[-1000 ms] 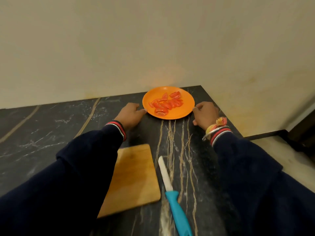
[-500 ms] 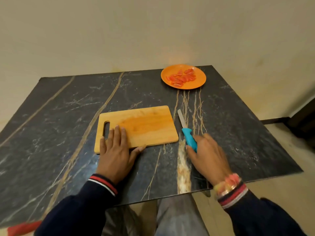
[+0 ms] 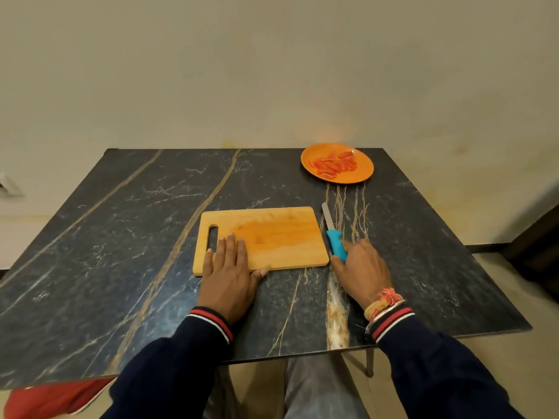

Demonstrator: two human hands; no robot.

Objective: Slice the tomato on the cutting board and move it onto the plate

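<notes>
both arms wear dark navy sleeves, the left sleeve (image 3: 169, 370) and the right sleeve (image 3: 441, 370), each ending in a ribbed cuff (image 3: 211, 322) striped red and white. at the wrist of the right hand (image 3: 363, 270) sit orange, pink and yellow thread bracelets (image 3: 382, 300) and a thin silver bangle (image 3: 381, 316). grey trousers (image 3: 311, 385) cover the legs.

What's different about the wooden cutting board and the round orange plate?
The rectangular wooden cutting board has a handle slot; the round orange plate has none. The board is bare of food, while the plate holds red tomato slices. The left hand rests on the board; no hand touches the plate. Both sit on the dark marble table.
</notes>
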